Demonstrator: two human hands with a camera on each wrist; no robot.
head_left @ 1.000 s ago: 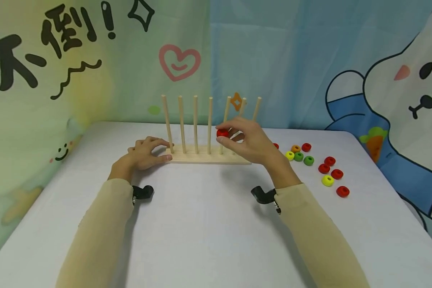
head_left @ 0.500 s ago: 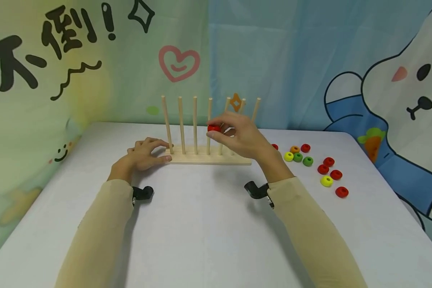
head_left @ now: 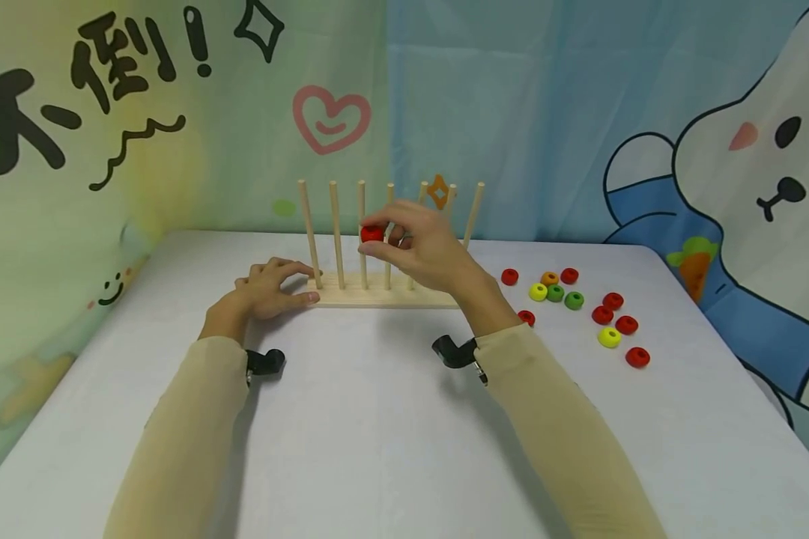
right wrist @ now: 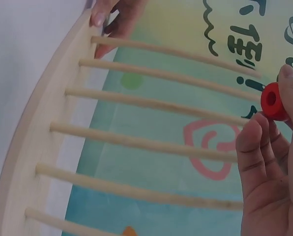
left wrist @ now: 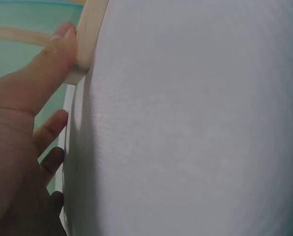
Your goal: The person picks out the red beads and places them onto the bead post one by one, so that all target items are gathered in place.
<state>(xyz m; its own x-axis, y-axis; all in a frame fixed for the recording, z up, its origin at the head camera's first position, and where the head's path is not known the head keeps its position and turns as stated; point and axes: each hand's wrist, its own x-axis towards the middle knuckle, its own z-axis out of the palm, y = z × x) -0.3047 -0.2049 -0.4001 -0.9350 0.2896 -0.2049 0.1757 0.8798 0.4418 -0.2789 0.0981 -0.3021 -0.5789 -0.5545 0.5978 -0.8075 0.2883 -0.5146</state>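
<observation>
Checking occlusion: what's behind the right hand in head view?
Behind the right hand: the wooden rack, several of its pegs showing tops above the hand. Covered: those pegs' middle stretches and part of the rack's right side.

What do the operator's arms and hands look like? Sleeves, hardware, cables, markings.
The left hand and right hand are bare, no gloves or rings visible. Left sleeve and right sleeve: long, plain beige. Black, bent, rounded fittings, left and right, protrude at the cuffs, with small silvery bits. No cables or markings visible.
</observation>
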